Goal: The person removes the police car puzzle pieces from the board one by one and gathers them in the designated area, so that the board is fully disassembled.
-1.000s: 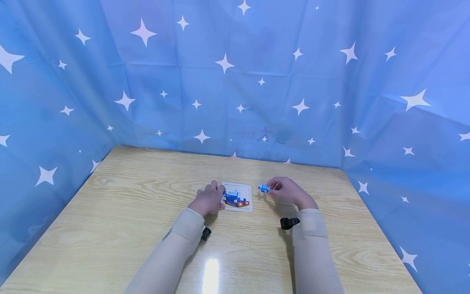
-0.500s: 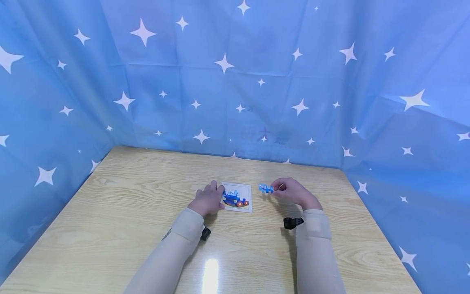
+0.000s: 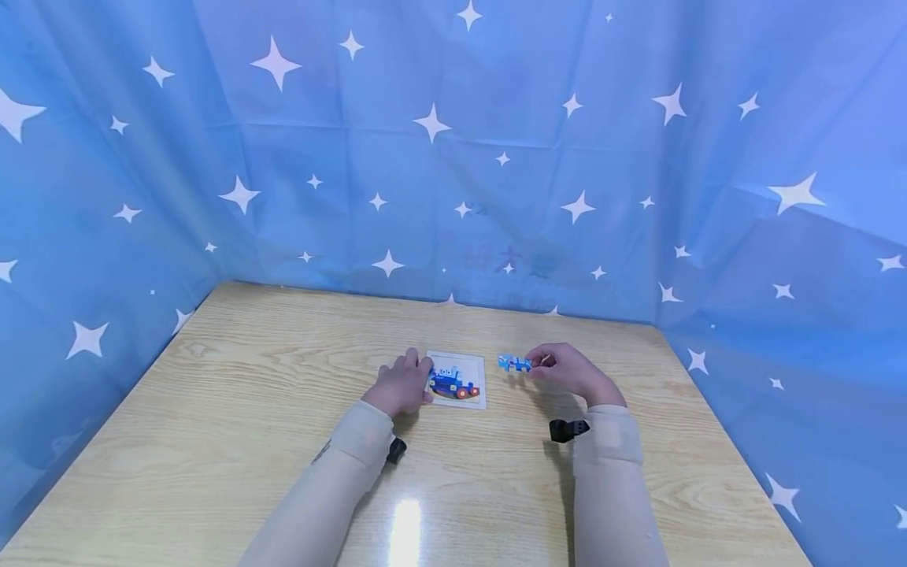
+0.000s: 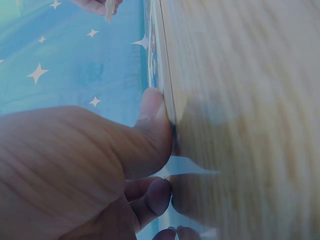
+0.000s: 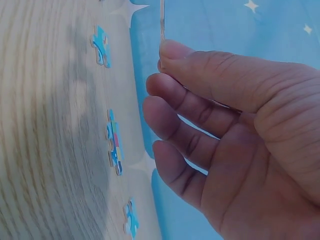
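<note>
Puzzle piece [image 5: 162,22] pinched by the right hand [image 3: 567,372], apart from the puzzle board [image 3: 484,383] on its right side
Over the last second the right hand has shifted slightly farther from the board, and a longer strip of blue shows ahead of it; its thumb and forefinger are narrow on the piece, the other fingers loosely bent. The left hand [image 3: 401,384] looks unmoved, thumb and fingers holding the board's left edge. Three loose pieces [image 5: 115,142] lie on the worktop [image 3: 468,465] near the right hand, apparently right of the board too. The pinched piece seems lifted free, not seated in the board
</note>
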`<state>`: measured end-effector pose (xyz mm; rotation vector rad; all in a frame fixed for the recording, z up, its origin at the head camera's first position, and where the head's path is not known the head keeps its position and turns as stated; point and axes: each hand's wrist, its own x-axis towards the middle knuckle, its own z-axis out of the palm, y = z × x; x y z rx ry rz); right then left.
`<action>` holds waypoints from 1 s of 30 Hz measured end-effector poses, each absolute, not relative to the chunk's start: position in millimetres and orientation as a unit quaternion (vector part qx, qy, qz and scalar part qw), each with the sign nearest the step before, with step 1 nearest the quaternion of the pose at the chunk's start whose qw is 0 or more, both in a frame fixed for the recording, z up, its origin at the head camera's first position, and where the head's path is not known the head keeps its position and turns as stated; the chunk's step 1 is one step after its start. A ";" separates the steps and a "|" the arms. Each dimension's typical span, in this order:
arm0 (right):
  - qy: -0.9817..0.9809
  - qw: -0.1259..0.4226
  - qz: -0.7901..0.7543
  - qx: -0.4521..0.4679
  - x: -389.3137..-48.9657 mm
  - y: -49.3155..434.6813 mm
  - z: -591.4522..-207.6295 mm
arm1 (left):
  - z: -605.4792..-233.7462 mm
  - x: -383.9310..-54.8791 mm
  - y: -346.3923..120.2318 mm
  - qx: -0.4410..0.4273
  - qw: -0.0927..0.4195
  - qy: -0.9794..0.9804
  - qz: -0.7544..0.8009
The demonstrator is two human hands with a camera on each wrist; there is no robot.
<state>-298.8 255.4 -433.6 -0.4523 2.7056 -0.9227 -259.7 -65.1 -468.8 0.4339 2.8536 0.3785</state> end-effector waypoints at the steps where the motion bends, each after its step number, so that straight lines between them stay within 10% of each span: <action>1: 0.927 0.123 -0.317 -0.155 -298.5 255.6 -433.4 | -468.8 -259.5 -65.0 0.148 0.115 0.974 0.129; 30: 0.932 0.119 -0.312 -0.141 -286.2 276.8 -437.6 | -470.6 -262.2 -66.9 0.155 0.113 0.972 0.138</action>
